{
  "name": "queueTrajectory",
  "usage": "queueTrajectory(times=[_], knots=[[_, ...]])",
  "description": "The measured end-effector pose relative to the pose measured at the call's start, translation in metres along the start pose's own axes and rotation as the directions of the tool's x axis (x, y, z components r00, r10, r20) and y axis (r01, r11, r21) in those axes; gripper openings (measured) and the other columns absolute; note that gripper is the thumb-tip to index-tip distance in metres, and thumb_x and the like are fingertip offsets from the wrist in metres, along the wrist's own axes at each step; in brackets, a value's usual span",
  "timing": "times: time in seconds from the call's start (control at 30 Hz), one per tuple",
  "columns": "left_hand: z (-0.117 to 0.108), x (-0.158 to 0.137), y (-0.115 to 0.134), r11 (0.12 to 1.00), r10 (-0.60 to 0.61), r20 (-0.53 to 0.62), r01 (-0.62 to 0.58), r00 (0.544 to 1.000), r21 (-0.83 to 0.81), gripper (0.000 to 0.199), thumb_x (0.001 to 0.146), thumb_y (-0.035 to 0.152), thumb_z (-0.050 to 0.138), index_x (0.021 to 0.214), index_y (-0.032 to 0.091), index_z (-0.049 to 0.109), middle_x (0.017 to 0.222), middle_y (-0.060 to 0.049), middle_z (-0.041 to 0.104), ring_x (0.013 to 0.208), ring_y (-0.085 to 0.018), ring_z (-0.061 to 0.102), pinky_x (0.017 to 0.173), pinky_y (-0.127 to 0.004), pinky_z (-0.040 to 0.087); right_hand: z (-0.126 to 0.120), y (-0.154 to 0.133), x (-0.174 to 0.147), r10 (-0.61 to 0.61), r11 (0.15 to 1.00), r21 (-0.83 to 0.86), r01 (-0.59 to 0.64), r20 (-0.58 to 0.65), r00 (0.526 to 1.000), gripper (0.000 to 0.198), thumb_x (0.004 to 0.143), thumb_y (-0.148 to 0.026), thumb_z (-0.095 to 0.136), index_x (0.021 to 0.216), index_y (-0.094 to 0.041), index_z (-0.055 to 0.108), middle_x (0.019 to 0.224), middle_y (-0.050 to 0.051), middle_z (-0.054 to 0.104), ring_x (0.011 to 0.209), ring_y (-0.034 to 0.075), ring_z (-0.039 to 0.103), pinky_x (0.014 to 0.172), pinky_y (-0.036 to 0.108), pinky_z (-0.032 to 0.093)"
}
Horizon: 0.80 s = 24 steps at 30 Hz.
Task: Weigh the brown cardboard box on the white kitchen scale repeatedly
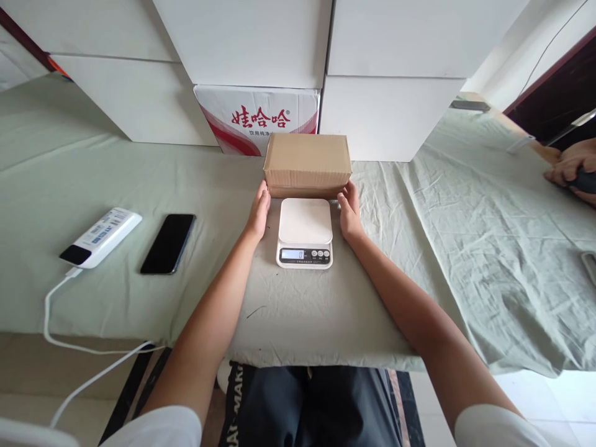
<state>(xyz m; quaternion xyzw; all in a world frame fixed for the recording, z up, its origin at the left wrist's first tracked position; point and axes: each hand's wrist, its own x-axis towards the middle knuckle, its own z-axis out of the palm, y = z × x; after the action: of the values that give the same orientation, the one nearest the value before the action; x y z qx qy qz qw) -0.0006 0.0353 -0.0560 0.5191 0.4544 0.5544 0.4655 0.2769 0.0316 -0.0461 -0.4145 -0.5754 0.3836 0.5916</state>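
Observation:
A brown cardboard box [307,155] is between my hands, just behind a white kitchen scale [305,220] whose display reads 0. My left hand [260,210] grips the lower left end of the box, its fingertips partly hidden at the side. At the opposite end, my right hand [350,210] holds the lower right corner with the thumb towards me. The scale's plate bears nothing and lies between my wrists. Whether the box touches the cloth cannot be made out.
White panels or boxes [395,118] and a printed carton [261,118] stand behind. On the green cloth [223,180] to the left lie a phone [168,244] and a white device [101,237] with a cable [49,310]. Another person's hand [575,167] shows at far right.

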Motion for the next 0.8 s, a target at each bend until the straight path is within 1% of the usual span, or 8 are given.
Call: queueTrajectory(times=[0.13,0.23,0.33,0.5,0.6,0.67,0.73,0.8], knots=[[0.003,-0.001,0.003,1.000,0.007,-0.006,-0.007,1.000,-0.012,0.097,0.107,0.078,0.040,0.186,0.024,0.023,0.196,-0.006,0.018,0.183,-0.026,0.014,0.148,-0.042,0.021,-0.001,0.001,-0.001,-0.017,1.000,-0.002,0.017,0.002,1.000,0.085,0.093,-0.087,0.061,0.159,-0.035,0.049,0.172,0.011,0.056,0.164,0.036,0.049,0.144,0.064,0.034],[0.005,-0.001,0.005,1.000,0.010,-0.007,-0.010,1.000,-0.002,0.096,0.107,0.081,0.038,0.185,0.026,0.027,0.195,-0.005,0.024,0.183,-0.026,0.012,0.149,-0.043,0.019,-0.001,0.002,-0.001,-0.022,1.000,0.007,0.022,-0.009,1.000,0.082,0.094,-0.085,0.062,0.158,-0.035,0.049,0.171,0.011,0.056,0.164,0.036,0.049,0.144,0.064,0.033],[0.004,0.000,0.004,1.000,0.018,-0.008,-0.018,1.000,0.002,0.097,0.105,0.083,0.039,0.183,0.026,0.031,0.193,-0.006,0.028,0.183,-0.027,0.010,0.149,-0.043,0.018,0.000,0.002,-0.001,-0.026,1.000,0.005,0.027,-0.026,0.999,0.082,0.092,-0.086,0.062,0.156,-0.037,0.050,0.171,0.010,0.056,0.164,0.036,0.049,0.144,0.064,0.033],[0.001,-0.002,0.005,0.999,0.034,-0.016,-0.035,0.999,-0.013,0.102,0.099,0.089,0.044,0.182,0.031,0.033,0.194,-0.006,0.028,0.183,-0.028,0.013,0.149,-0.046,0.021,0.002,-0.005,-0.005,-0.034,0.999,-0.010,0.034,-0.025,0.999,0.086,0.091,-0.089,0.060,0.160,-0.040,0.048,0.174,0.008,0.053,0.168,0.038,0.043,0.145,0.066,0.031],[0.001,-0.007,0.016,0.994,0.102,-0.008,-0.102,0.995,-0.033,0.103,0.094,0.093,0.052,0.176,0.033,0.041,0.191,-0.007,0.035,0.182,-0.030,0.020,0.149,-0.045,0.021,0.004,-0.013,-0.009,-0.081,0.996,-0.030,0.080,-0.054,0.995,0.082,0.095,-0.086,0.058,0.163,-0.042,0.045,0.177,0.008,0.048,0.170,0.038,0.041,0.145,0.065,0.031],[0.001,-0.012,0.026,0.984,0.174,-0.015,-0.175,0.985,-0.030,0.096,0.094,0.093,0.054,0.169,0.033,0.049,0.187,-0.007,0.043,0.180,-0.031,0.028,0.148,-0.045,0.024,0.004,-0.020,-0.014,-0.135,0.989,-0.073,0.129,-0.089,0.987,0.078,0.099,-0.082,0.055,0.165,-0.042,0.043,0.176,0.008,0.047,0.169,0.038,0.041,0.144,0.065,0.034],[0.001,-0.017,0.035,0.970,0.242,-0.055,-0.242,0.969,0.011,0.088,0.095,0.094,0.051,0.160,0.033,0.057,0.180,-0.009,0.053,0.176,-0.032,0.038,0.144,-0.046,0.033,0.003,-0.031,-0.021,-0.180,0.979,-0.122,0.165,-0.120,0.976,0.072,0.102,-0.076,0.053,0.165,-0.042,0.042,0.172,0.009,0.049,0.166,0.037,0.045,0.141,0.065,0.038],[0.001,-0.021,0.041,0.952,0.305,-0.126,-0.297,0.944,0.078,0.085,0.095,0.097,0.046,0.149,0.033,0.062,0.168,-0.011,0.062,0.167,-0.034,0.050,0.135,-0.047,0.045,-0.001,-0.043,-0.031,-0.203,0.971,-0.154,0.181,-0.139,0.969,0.066,0.104,-0.071,0.054,0.163,-0.043,0.042,0.166,0.010,0.052,0.162,0.036,0.050,0.140,0.065,0.040]])
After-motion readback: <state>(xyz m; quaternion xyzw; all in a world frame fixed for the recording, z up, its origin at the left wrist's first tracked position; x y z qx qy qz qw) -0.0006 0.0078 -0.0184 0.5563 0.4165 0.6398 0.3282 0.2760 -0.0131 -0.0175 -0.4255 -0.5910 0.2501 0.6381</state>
